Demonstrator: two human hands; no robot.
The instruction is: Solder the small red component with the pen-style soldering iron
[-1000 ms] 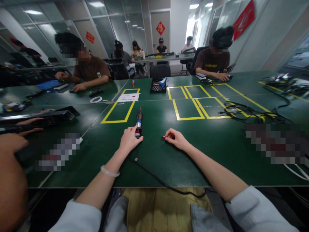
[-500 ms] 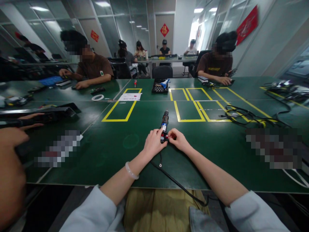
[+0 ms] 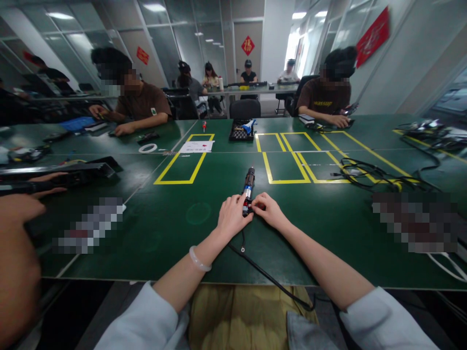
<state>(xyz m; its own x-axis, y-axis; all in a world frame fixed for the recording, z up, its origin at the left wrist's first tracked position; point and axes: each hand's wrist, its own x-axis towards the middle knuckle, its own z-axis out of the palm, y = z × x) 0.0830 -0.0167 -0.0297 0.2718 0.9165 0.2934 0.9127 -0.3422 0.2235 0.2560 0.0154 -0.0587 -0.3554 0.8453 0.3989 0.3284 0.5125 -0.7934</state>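
Observation:
A slim cylindrical electric device [image 3: 249, 181] lies on the green table, pointing away from me. Its front is dark, the middle is blue and silver, and red and black parts show at the near end. My left hand [image 3: 232, 214] is closed around the near end from the left and steadies it. On the other side, my right hand [image 3: 269, 210] pinches at the small red and black parts; what lies between its fingertips is too small to make out. A black cable [image 3: 272, 278] and a short lead with a ring terminal [image 3: 242, 249] lie below my hands.
Yellow tape frames [image 3: 290, 182] mark the green table [image 3: 197, 243]. Beyond the device stands a black tray of small parts [image 3: 241, 131]. Coiled black cables [image 3: 365, 170] lie at right, a tape roll [image 3: 148, 148] at left. A co-worker's arm [image 3: 18, 253] reaches in from the left.
My right hand has shifted slightly left, its fingertips closer against the device's near end. My left hand and the device stay in place.

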